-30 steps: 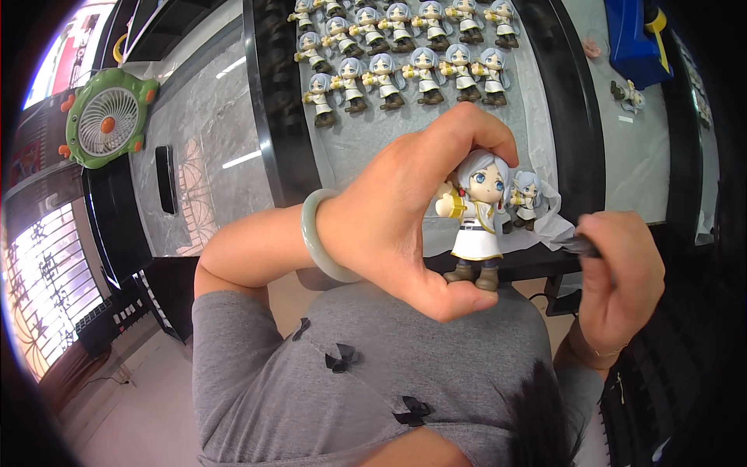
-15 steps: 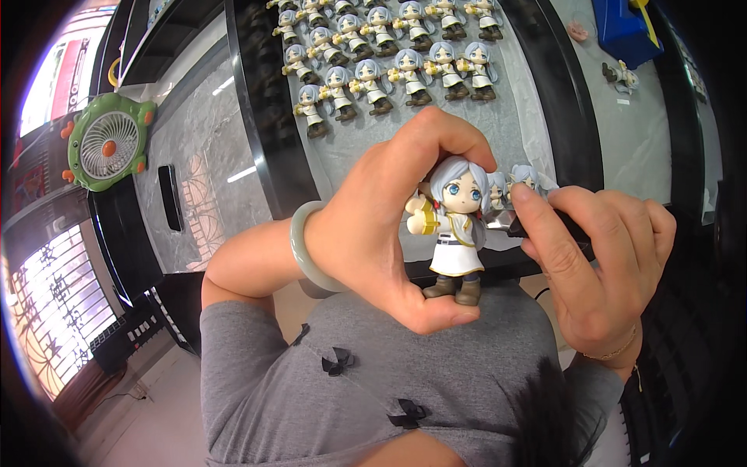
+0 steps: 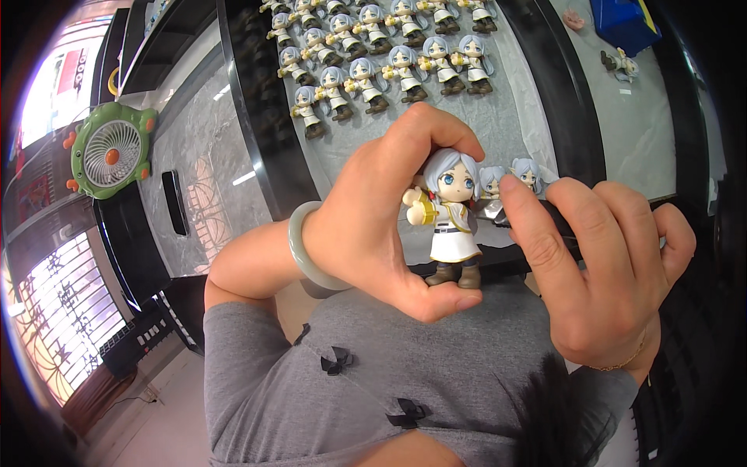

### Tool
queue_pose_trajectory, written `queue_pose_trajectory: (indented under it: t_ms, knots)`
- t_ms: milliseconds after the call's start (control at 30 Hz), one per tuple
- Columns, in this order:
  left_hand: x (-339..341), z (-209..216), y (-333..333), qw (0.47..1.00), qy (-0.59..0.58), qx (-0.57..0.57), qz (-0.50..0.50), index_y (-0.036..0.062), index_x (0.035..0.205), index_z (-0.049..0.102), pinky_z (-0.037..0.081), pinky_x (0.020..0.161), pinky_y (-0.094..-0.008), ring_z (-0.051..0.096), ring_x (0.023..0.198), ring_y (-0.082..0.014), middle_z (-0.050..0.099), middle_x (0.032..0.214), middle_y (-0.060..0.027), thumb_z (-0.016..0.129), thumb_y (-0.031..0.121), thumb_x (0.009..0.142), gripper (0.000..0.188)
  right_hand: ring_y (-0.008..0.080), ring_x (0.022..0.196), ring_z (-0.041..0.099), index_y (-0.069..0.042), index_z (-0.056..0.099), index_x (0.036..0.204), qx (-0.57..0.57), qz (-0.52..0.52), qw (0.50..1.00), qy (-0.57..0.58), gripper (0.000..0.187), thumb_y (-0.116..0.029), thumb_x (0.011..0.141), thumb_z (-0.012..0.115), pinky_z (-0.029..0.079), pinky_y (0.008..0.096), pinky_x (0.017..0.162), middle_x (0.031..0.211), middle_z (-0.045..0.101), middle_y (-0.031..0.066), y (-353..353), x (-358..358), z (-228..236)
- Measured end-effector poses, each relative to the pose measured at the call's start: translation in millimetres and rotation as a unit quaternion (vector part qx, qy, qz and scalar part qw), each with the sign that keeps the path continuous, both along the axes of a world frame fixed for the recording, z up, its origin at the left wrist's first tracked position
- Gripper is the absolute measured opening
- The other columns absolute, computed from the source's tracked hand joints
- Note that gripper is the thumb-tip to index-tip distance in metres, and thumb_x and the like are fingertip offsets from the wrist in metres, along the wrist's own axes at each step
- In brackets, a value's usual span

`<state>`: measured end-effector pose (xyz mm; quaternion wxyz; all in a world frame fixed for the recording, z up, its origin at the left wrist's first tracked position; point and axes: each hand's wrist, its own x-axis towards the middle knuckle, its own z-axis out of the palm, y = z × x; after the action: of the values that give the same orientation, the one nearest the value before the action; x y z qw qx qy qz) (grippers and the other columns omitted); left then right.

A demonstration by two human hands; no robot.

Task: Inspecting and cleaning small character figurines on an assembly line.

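My left hand [image 3: 362, 222] grips a small chibi figurine [image 3: 455, 243] with pale hair, a white dress and brown boots. The thumb supports its boots, and the bent index finger rests on its head. Close by on the right, my right hand [image 3: 603, 268] is closed around a dark tool with a shiny metal tip [image 3: 492, 209]. That tip is beside the figurine's side; contact cannot be made out. Fingers cover most of the tool, so its exact kind does not show. Behind the right fingertips, two similar figurines [image 3: 527, 173] are partly visible.
Rows of matching figurines [image 3: 366, 82] lie on a sheet-lined tray [image 3: 517, 101] with dark raised sides. A green fan [image 3: 113, 148] and a black phone [image 3: 174, 202] are at the left. At the far right are a blue bin [image 3: 622, 27] and a lone figurine [image 3: 620, 64].
The held figurine has risen slightly and shifted a little left with my left hand. My right hand's wrist has moved lower and to the right, while its index fingertip has moved slightly left.
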<state>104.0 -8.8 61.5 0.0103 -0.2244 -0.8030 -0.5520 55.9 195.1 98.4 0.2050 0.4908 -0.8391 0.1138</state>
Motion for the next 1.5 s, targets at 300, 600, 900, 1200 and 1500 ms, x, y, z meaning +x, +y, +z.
queue_pose_trajectory:
  t_ms: [300, 600, 900, 1200, 1500]
  knots:
    - [-1.6, 7.0, 2.3, 0.987, -0.121, 0.106, 0.015, -0.0057, 0.112, 0.039, 0.037, 0.072, -0.0224, 0.045, 0.083, -0.0117, 0.044, 0.098, -0.0063, 0.079, 0.055, 0.042, 0.101, 0.0169, 0.069, 0.053, -0.005, 0.065, 0.094, -0.015, 0.067, 0.989, -0.130, 0.024, -0.015, 0.072, 0.062, 0.037, 0.0300, 0.063, 0.078, 0.055, 0.0043, 11.4, -21.8, 21.3]
    - [-3.5, 7.0, -1.6, 0.987, -0.101, 0.123, 0.004, -0.0038, 0.115, 0.038, 0.037, 0.074, -0.0218, 0.046, 0.085, -0.0104, 0.045, 0.098, -0.0048, 0.078, 0.059, 0.040, 0.105, 0.0207, 0.059, 0.052, 0.002, 0.060, 0.096, 0.010, 0.076, 0.982, -0.173, 0.028, -0.010, 0.072, 0.064, 0.039, 0.0293, 0.050, 0.072, 0.054, 0.0091, 13.7, -16.2, 15.1]
    - [-0.8, 7.9, -1.6, 0.985, -0.107, 0.133, 0.001, -0.0028, 0.114, 0.038, 0.038, 0.073, -0.0220, 0.046, 0.084, -0.0108, 0.045, 0.098, -0.0052, 0.083, 0.053, 0.038, 0.104, 0.0174, 0.055, 0.051, 0.002, 0.061, 0.093, 0.007, 0.083, 0.991, -0.102, 0.029, -0.015, 0.071, 0.065, 0.037, 0.0259, 0.044, 0.070, 0.053, 0.0077, -0.3, -12.4, 10.5]
    - [-5.3, 7.3, 1.2, 0.986, -0.097, 0.137, -0.021, -0.0035, 0.112, 0.038, 0.037, 0.071, -0.0224, 0.046, 0.082, -0.0112, 0.045, 0.096, -0.0054, 0.083, 0.053, 0.039, 0.102, 0.0180, 0.051, 0.048, 0.002, 0.061, 0.092, 0.027, 0.060, 0.982, -0.177, 0.028, -0.012, 0.068, 0.067, 0.035, 0.0282, 0.043, 0.067, 0.051, 0.0074, 0.6, -11.8, 15.0]
    - [-3.3, 9.1, 0.5, 0.986, -0.108, 0.130, 0.002, -0.0039, 0.112, 0.039, 0.036, 0.070, -0.0206, 0.046, 0.081, -0.0096, 0.045, 0.096, -0.0048, 0.083, 0.055, 0.039, 0.104, 0.0189, 0.050, 0.046, 0.001, 0.060, 0.091, 0.010, 0.040, 0.987, -0.156, 0.028, -0.011, 0.068, 0.067, 0.034, 0.0300, 0.043, 0.064, 0.050, 0.0068, -3.8, -9.7, 10.3]
